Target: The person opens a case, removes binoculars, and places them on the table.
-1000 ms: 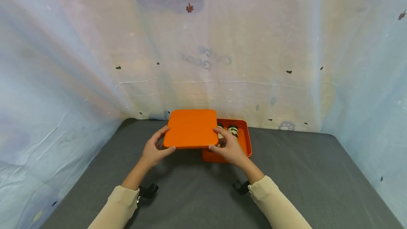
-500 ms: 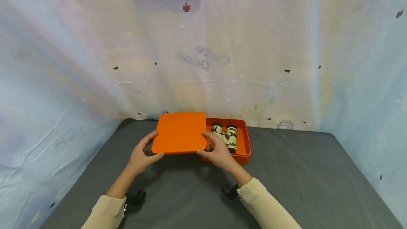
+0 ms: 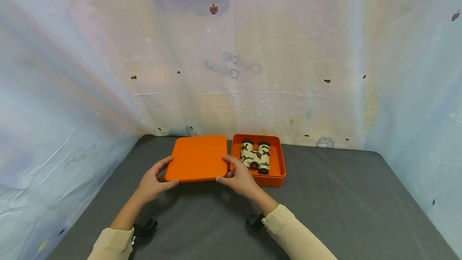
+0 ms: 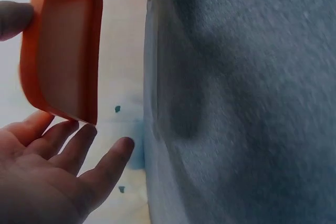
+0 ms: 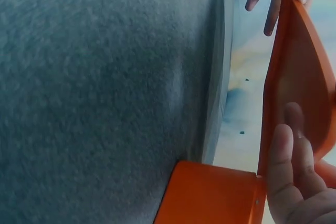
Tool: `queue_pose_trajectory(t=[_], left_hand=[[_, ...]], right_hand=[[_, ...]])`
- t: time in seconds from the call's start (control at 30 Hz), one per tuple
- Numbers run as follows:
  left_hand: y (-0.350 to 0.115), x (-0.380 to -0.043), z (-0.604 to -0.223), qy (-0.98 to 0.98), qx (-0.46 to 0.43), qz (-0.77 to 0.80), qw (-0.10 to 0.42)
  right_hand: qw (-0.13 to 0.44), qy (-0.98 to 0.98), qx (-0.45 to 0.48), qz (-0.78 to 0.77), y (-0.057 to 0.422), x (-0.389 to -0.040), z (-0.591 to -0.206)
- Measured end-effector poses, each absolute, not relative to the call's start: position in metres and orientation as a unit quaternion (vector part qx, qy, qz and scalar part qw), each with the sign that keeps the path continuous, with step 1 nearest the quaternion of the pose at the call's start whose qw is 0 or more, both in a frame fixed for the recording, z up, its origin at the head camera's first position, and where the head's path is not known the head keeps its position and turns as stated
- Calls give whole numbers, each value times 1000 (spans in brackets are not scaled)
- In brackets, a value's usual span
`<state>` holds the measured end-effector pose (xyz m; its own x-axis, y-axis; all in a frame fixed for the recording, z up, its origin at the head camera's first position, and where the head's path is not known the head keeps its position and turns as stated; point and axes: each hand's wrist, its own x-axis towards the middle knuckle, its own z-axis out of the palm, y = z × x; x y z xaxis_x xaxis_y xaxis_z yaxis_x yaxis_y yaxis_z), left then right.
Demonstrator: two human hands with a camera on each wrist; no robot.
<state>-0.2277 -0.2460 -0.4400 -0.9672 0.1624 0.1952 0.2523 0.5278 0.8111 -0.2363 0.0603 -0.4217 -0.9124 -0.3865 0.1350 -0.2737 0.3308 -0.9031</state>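
Observation:
An orange rectangular lid (image 3: 197, 159) is held between both hands, top side up, just left of the orange box (image 3: 268, 181). My left hand (image 3: 153, 181) grips its left end, thumb at the near edge and fingers along the side. At the other end, my right hand (image 3: 240, 177) holds the right side the same way. The left wrist view shows the hollow underside of the lid (image 4: 63, 51) raised above the table. Inside the uncovered box lies a pair of camouflage-patterned binoculars (image 3: 264, 155) with black ends.
The box stands near the back edge of a table covered in dark grey cloth (image 3: 325, 196). Behind it hangs a pale patterned curtain (image 3: 288, 51), which also runs along both sides. Black straps sit at both wrists, by the beige sleeves.
Both hands have carried the lid leftward and lower, off the box. The binoculars, partly hidden before, now show almost whole. The box stays in place.

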Motion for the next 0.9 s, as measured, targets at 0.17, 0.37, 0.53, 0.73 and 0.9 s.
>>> queue_pose_trajectory(t=[0.17,0.37,0.53,0.73,0.9], left_hand=[[-253,-227,-442,-888,-112,-446,23],[-259,-227,-443,-897,-108,-429,-4],[-261,-227,-443,-915,-98,-390,-19],[-262,-227,-443,-923,-89,-372,-45],[-264,-227,-444,-924,-89,-367,-54]], right_hand=[[81,826,-199,-522,56,-236,-424],[98,840,-202,-494,52,-236,-427],[106,844,-204,-485,49,-238,-428],[126,840,-204,-486,44,-240,-430],[121,854,-200,-465,41,-241,-433]])
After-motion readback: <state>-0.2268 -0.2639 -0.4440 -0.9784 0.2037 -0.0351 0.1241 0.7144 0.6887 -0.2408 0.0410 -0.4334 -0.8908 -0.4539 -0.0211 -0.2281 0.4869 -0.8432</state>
